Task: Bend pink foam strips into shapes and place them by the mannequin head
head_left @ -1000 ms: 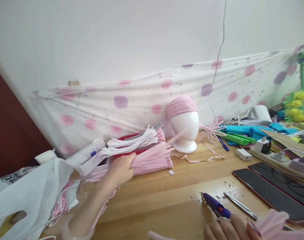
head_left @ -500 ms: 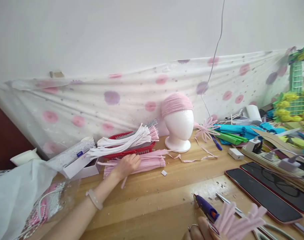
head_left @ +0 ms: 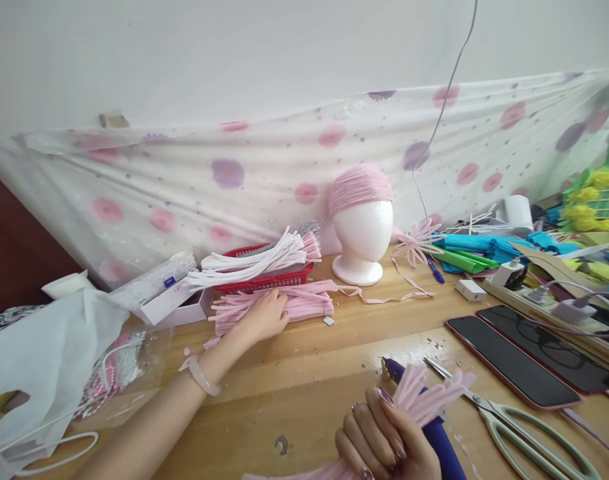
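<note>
Pink stem pile (head_left: pixel 307 305) lies directly under left hand (head_left: pixel 267 315), long axis roughly left-right, along the front of the red basket (head_left: pixel 289 279). Left fingers half-curled over it — can't tell if any stems are pinched. Right hand (head_left: pixel 384 433), farther off — closed round pink bunch (head_left: pixel 424 397).

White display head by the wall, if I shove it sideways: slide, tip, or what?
The white head looks like foam, so probably light for its size. It may tip if pushed high: bulky top, narrow neck, though the round base flares out some. The pink strands wrapped around its crown could shift if gripped there.
</note>
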The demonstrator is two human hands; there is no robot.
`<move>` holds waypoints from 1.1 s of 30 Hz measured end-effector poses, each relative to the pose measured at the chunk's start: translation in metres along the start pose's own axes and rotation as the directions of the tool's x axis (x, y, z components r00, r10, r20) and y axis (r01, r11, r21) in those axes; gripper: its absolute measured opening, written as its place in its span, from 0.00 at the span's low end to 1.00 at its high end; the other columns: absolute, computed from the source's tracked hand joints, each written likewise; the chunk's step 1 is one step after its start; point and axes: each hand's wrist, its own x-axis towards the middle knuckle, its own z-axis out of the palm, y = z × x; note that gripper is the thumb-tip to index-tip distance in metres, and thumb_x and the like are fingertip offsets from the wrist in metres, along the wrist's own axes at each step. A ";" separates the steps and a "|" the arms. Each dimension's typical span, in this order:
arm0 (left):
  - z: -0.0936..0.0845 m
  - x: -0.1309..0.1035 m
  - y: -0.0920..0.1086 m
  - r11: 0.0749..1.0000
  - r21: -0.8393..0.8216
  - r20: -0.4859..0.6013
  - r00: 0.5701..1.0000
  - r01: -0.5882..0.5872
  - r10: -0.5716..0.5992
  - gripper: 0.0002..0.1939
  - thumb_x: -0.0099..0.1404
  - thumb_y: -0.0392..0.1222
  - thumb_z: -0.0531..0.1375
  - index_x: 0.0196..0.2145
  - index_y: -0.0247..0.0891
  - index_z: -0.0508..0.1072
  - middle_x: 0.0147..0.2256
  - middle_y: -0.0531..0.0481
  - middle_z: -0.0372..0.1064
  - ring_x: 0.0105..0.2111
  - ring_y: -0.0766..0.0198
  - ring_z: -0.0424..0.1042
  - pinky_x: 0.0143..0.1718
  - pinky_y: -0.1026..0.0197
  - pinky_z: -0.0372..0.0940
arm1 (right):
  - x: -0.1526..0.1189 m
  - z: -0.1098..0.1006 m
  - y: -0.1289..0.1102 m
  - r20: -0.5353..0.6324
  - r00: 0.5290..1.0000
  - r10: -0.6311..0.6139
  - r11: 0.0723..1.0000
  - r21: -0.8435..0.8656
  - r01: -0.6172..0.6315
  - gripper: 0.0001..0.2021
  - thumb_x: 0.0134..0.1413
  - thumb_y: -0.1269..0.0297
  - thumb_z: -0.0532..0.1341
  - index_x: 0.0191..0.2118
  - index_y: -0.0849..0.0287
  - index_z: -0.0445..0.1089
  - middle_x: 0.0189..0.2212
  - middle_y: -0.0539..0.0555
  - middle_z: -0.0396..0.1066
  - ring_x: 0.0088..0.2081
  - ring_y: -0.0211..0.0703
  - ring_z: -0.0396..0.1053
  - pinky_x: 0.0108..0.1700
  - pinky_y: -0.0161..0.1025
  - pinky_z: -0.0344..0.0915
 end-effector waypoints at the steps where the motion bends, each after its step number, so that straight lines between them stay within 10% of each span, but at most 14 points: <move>1: -0.001 -0.001 -0.003 0.999 -0.033 0.006 1.000 -0.007 0.007 0.16 0.69 0.46 0.60 0.51 0.37 0.71 0.52 0.43 0.70 0.49 0.54 0.72 0.49 0.46 0.69 | 0.001 -0.001 0.002 0.000 1.000 -0.010 1.000 0.020 0.010 0.33 0.57 0.61 0.66 0.16 0.58 0.38 0.12 0.40 0.37 0.15 0.29 0.34 0.20 0.33 0.44; 13: 0.000 -0.014 -0.009 0.967 -0.253 -0.073 0.997 -0.035 0.017 0.17 0.69 0.46 0.60 0.52 0.37 0.71 0.52 0.43 0.69 0.49 0.54 0.72 0.49 0.45 0.69 | 0.016 -0.005 0.021 -0.050 0.996 -0.068 0.993 0.090 0.072 0.37 0.52 0.63 0.69 0.18 0.57 0.34 0.12 0.38 0.35 0.15 0.27 0.32 0.20 0.29 0.50; 20: -0.036 -0.061 0.008 0.885 -0.464 -0.196 0.978 -0.030 -0.070 0.17 0.74 0.36 0.46 0.52 0.38 0.72 0.44 0.44 0.77 0.53 0.55 0.71 0.60 0.44 0.59 | 0.023 0.004 0.021 -0.198 0.974 -0.114 0.989 -0.120 0.092 0.42 0.50 0.50 0.71 0.17 0.58 0.32 0.14 0.41 0.40 0.19 0.30 0.40 0.29 0.33 0.62; 23: -0.046 -0.106 0.028 0.805 -0.592 -0.141 0.989 -0.048 -0.045 0.21 0.74 0.40 0.45 0.61 0.42 0.64 0.51 0.46 0.76 0.55 0.58 0.71 0.56 0.53 0.65 | 0.027 0.012 0.023 -0.204 0.964 -0.168 0.960 -0.255 0.113 0.41 0.49 0.46 0.70 0.17 0.58 0.35 0.15 0.40 0.40 0.19 0.30 0.40 0.30 0.34 0.62; 27: -0.043 -0.149 0.062 0.529 -0.847 0.079 0.996 0.052 0.029 0.38 0.46 0.47 0.73 0.56 0.42 0.70 0.51 0.44 0.76 0.50 0.47 0.75 0.47 0.53 0.70 | 0.039 0.040 0.025 -0.173 0.971 -0.165 0.930 -0.354 0.095 0.30 0.45 0.48 0.73 0.19 0.57 0.51 0.17 0.39 0.47 0.19 0.30 0.44 0.29 0.33 0.61; 33: -0.027 -0.137 0.088 0.267 -0.963 -0.002 0.989 0.038 -0.148 0.14 0.60 0.50 0.60 0.37 0.37 0.75 0.22 0.51 0.72 0.26 0.58 0.75 0.31 0.58 0.69 | 0.068 0.108 0.013 -0.005 0.997 -0.083 0.793 -0.607 0.063 0.15 0.43 0.59 0.74 0.25 0.60 0.68 0.15 0.41 0.56 0.20 0.32 0.53 0.26 0.34 0.56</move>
